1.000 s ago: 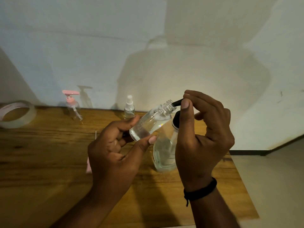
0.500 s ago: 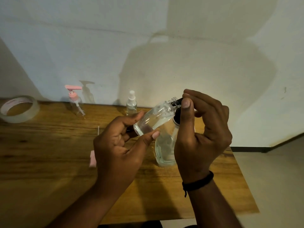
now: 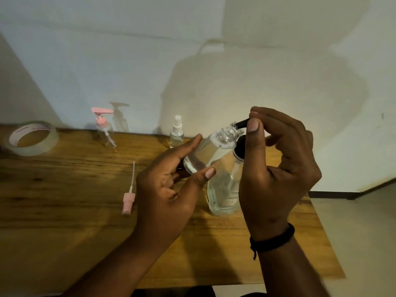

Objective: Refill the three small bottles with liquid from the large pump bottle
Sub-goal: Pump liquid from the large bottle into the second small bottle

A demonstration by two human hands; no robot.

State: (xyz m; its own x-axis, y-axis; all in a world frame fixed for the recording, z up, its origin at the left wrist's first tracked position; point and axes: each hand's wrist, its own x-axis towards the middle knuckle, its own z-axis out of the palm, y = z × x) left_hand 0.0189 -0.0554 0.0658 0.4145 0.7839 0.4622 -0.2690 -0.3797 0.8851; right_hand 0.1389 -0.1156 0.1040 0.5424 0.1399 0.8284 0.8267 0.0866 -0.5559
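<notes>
Wooden table [image 3: 64, 211]: bottles, tape, sprayer.

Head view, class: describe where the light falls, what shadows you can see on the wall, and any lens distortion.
Head view: dim, warm light from behind the person casts a big, soft shadow on the wall; the pink-pump bottle throws a smaller, sharper one to its right. The wooden table is brightest on the left. The wide-angle lens bends the wall's lines; the forearms at the bottom edge look slightly blurred.
</notes>
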